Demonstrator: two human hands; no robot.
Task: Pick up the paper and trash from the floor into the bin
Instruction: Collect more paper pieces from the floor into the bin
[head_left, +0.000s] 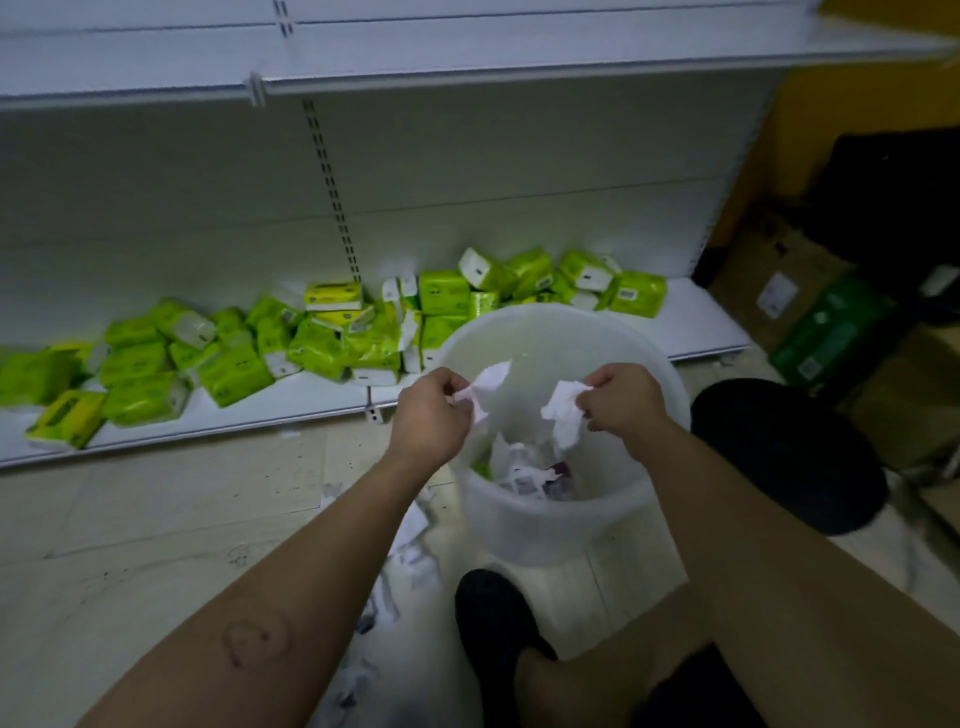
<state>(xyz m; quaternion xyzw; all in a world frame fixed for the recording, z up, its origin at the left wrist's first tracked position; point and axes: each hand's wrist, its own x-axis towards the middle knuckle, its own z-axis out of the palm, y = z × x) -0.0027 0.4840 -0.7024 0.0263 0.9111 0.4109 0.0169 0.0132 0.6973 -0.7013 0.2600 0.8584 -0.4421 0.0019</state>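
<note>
A translucent white bin (550, 525) stands on the floor in front of me, with crumpled paper and scraps at its bottom. My left hand (428, 415) is over the bin's left rim, pinching a white paper scrap (488, 382). My right hand (623, 397) hovers over the bin's opening, gripping a crumpled white tissue (563, 415) that hangs down inside. More torn paper scraps (410, 561) lie on the floor to the left of the bin, beneath my left forearm.
A white shelf unit (260, 410) runs along the back, its bottom shelf heaped with green tissue packs (322, 343). A black round stool (789, 452) sits right of the bin. Cardboard boxes (779, 270) stack at the far right. My black shoe (493, 618) is near the bin.
</note>
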